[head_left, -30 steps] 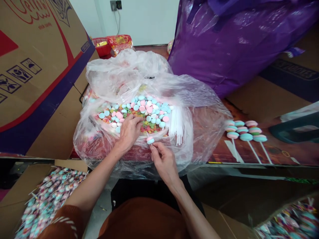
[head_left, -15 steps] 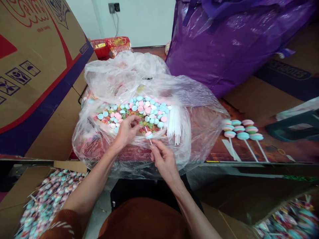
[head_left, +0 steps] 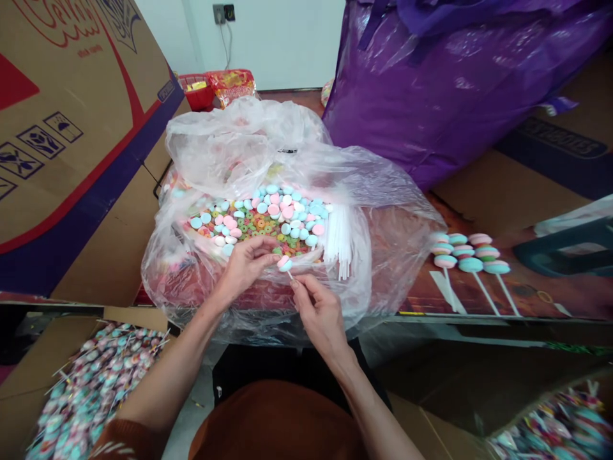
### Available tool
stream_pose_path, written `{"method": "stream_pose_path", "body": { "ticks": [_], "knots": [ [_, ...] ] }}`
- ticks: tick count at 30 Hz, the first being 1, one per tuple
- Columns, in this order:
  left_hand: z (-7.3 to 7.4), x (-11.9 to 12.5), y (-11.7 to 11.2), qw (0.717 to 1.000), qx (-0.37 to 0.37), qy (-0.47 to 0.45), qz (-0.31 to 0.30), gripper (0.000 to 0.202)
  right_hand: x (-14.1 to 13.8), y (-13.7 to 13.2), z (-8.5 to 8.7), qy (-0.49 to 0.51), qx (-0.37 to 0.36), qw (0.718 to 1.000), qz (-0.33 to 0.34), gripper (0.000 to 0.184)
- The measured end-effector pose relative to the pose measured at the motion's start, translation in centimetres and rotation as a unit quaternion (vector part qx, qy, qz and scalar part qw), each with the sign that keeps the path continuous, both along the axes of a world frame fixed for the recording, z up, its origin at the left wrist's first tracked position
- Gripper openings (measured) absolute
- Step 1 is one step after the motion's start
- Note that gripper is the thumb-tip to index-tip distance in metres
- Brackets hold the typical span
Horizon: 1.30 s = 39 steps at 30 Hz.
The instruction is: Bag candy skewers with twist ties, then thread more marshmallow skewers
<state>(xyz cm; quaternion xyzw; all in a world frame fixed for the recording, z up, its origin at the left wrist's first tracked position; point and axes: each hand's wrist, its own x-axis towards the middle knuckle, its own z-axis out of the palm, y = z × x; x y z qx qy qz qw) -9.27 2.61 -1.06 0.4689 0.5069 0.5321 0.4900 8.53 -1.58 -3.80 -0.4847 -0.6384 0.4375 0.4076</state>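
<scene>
My right hand (head_left: 320, 314) pinches the thin white stick of a candy lollipop (head_left: 284, 263), which carries a pink and a pale blue marshmallow disc. At the top of that stick, my left hand (head_left: 249, 260) is closed, with a small green gummy ring (head_left: 277, 251) at its fingertips. Just beyond the hands lie loose gummy rings (head_left: 261, 223) and pink, white and blue marshmallow discs (head_left: 287, 211), heaped on clear plastic. A bundle of white sticks (head_left: 338, 243) rests at the right of the heap.
Finished marshmallow lollipops (head_left: 472, 255) lie in rows on the table at the right. A large carton (head_left: 90, 191) stands at left, a purple bag (head_left: 431, 96) at back right. Below the table edge, an open box of wrapped lollipops (head_left: 96, 383) sits at left, another (head_left: 555, 421) at right.
My left hand has come down and right from over the gummy rings to the lollipop's stick top. The lollipop has tilted slightly in my right hand. The view has shifted a little.
</scene>
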Motion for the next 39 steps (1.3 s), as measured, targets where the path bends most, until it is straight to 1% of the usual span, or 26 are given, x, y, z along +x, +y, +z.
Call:
{"method": "stream_pose_path", "body": {
  "ticks": [3, 6, 8, 10, 13, 15, 17, 18, 19, 20, 21, 23, 24, 25, 26, 27, 28, 32, 34, 36, 39],
  "knots": [
    [-0.1, 0.5, -0.5, 0.999, -0.018, -0.032, 0.024, 0.031, -0.1, -0.1, 0.1, -0.016, 0.001, 1.0, -0.002, 0.027],
    [-0.2, 1.0, -0.7, 0.994, -0.046, -0.081, 0.057, 0.046, -0.4, -0.1, 0.0, -0.021, 0.011, 1.0, 0.003, 0.027],
    [-0.2, 1.3, -0.8, 0.99, -0.063, -0.104, 0.064, 0.057, -0.6, 0.0, -0.1, -0.017, 0.025, 1.0, 0.001, 0.026],
    [-0.1, 1.7, -1.1, 0.988, -0.085, -0.119, 0.04, 0.062, -0.8, 0.1, -0.1, -0.011, 0.038, 0.999, -0.006, 0.027],
    [-0.1, 2.2, -1.4, 0.983, -0.115, -0.142, -0.023, 0.063, -0.8, 0.5, -0.1, 0.0, 0.049, 0.999, -0.019, 0.028],
    [0.0, 2.5, -1.0, 0.984, -0.109, -0.135, -0.044, 0.059, -0.6, 0.7, -0.1, 0.003, 0.054, 0.998, -0.031, 0.029],
    [0.0, 2.7, 0.0, 0.995, -0.067, -0.075, -0.022, 0.043, -0.2, 0.9, -0.2, 0.0, 0.051, 0.998, -0.044, 0.029],
    [0.1, 2.7, 0.7, 0.999, -0.036, -0.016, 0.003, 0.032, 0.0, 0.9, -0.3, -0.004, 0.046, 0.998, -0.05, 0.029],
    [0.2, 2.7, 1.5, 0.998, -0.003, 0.06, 0.031, 0.022, 0.2, 0.9, -0.4, -0.01, 0.039, 0.998, -0.055, 0.029],
    [0.3, 2.7, 2.3, 0.987, 0.026, 0.15, 0.057, 0.016, 0.4, 0.9, -0.6, -0.015, 0.032, 0.998, -0.06, 0.029],
    [0.4, 2.8, 3.1, 0.966, 0.047, 0.245, 0.071, 0.015, 0.6, 0.8, -0.7, -0.019, 0.026, 0.997, -0.065, 0.029],
    [0.6, 3.0, 4.4, 0.908, 0.059, 0.408, 0.074, 0.016, 0.8, 0.6, -1.0, -0.022, 0.02, 0.997, -0.069, 0.03],
    [0.6, 3.2, 4.8, 0.881, 0.055, 0.464, 0.069, 0.017, 0.8, 0.6, -1.1, -0.022, 0.019, 0.997, -0.069, 0.03],
    [0.6, 3.3, 5.1, 0.862, 0.047, 0.501, 0.067, 0.018, 0.8, 0.5, -1.2, -0.023, 0.019, 0.997, -0.069, 0.03],
    [0.6, 3.3, 5.2, 0.85, 0.041, 0.521, 0.065, 0.018, 0.8, 0.5, -1.2, -0.025, 0.018, 0.997, -0.07, 0.03],
    [0.5, 3.3, 5.3, 0.846, 0.037, 0.528, 0.066, 0.018, 0.7, 0.4, -1.2, -0.027, 0.018, 0.997, -0.07, 0.03],
    [0.4, 3.2, 5.3, 0.848, 0.036, 0.524, 0.069, 0.017, 0.7, 0.4, -1.2, -0.028, 0.018, 0.997, -0.07, 0.029],
    [0.1, 2.4, 5.0, 0.88, 0.078, 0.463, 0.074, 0.019, 0.6, 0.4, -1.2, -0.026, 0.017, 0.997, -0.064, 0.028],
    [0.2, 2.4, 4.8, 0.889, 0.105, 0.442, 0.051, 0.021, 0.6, 0.4, -1.3, -0.026, 0.022, 0.997, -0.063, 0.027],
    [0.4, 2.7, 4.8, 0.886, 0.114, 0.449, 0.022, 0.022, 0.6, 0.4, -1.3, -0.029, 0.028, 0.997, -0.065, 0.027],
    [0.5, 3.6, 5.2, 0.866, 0.105, 0.49, 0.009, 0.022, 0.5, 0.5, -1.3, -0.032, 0.033, 0.997, -0.064, 0.027]
  ]
}}
